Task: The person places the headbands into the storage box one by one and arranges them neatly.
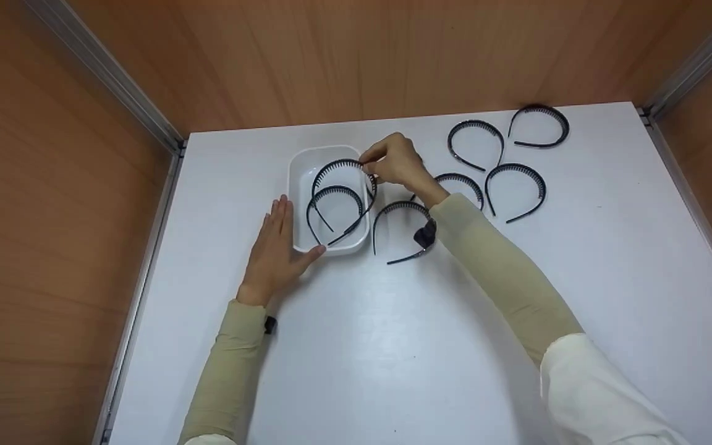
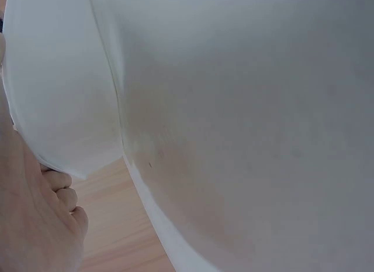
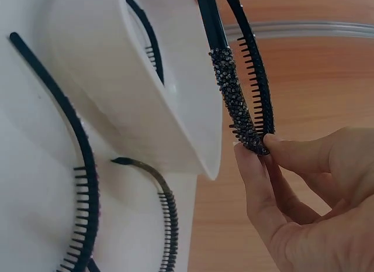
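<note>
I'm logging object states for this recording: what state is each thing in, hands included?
Tray: upright on the table
Tray headband: resting inside, not held
Held headband: pinched, over the tray
Five other headbands: lying on the table, one partly hidden
Left hand: outstretched, against the tray's side
Right hand: pinching the held headband

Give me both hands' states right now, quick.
Left hand: open, fingers extended along the side of the tray.
Right hand: closed, pinching a headband between thumb and fingers.
</note>
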`<state>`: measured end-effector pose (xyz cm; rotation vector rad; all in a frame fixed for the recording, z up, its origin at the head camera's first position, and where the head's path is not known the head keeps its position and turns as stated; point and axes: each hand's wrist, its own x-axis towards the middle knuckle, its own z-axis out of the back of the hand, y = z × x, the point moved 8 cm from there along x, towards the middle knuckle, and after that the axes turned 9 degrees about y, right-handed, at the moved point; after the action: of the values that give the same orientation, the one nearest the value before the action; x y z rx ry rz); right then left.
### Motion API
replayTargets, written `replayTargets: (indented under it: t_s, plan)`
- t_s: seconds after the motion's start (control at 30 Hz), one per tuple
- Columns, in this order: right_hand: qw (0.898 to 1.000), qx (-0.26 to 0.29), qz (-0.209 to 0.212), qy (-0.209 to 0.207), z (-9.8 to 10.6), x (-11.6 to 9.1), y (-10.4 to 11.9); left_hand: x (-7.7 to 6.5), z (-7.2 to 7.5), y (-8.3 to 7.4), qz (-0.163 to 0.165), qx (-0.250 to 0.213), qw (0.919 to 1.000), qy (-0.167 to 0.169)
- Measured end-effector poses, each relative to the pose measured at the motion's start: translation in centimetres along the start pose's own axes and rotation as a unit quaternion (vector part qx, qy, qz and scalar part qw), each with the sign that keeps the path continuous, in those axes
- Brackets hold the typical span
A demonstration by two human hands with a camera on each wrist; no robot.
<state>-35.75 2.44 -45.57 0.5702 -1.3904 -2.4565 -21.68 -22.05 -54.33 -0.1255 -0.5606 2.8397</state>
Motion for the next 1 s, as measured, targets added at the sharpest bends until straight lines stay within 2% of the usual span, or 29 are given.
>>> replayTargets:
  t_s: [0.3, 0.4, 0.63, 1.0]
  plan:
    - [1.000, -0.010, 0.012, 0.002, -1.6, 0.9, 0.5, 0.3, 0.1, 0.0, 0.000, 0.003, 1.0000, 0.008]
    - [1.000, -0.025, 0.011, 0.003, -2.2, 1.2, 0.4, 0.2, 0.1, 0.1, 0.002, 0.004, 1.0000, 0.008]
    - [0.997, -0.070, 0.038, -0.004, -3.2, 1.6, 1.1, 0.2, 0.2, 0.1, 0.003, -0.001, 1.0000, 0.006]
    - [0.997, -0.075, 0.024, 0.002, -4.6, 1.6, 0.8, 0.0, 0.0, 0.1, 0.003, -0.007, 1.0000, 0.005]
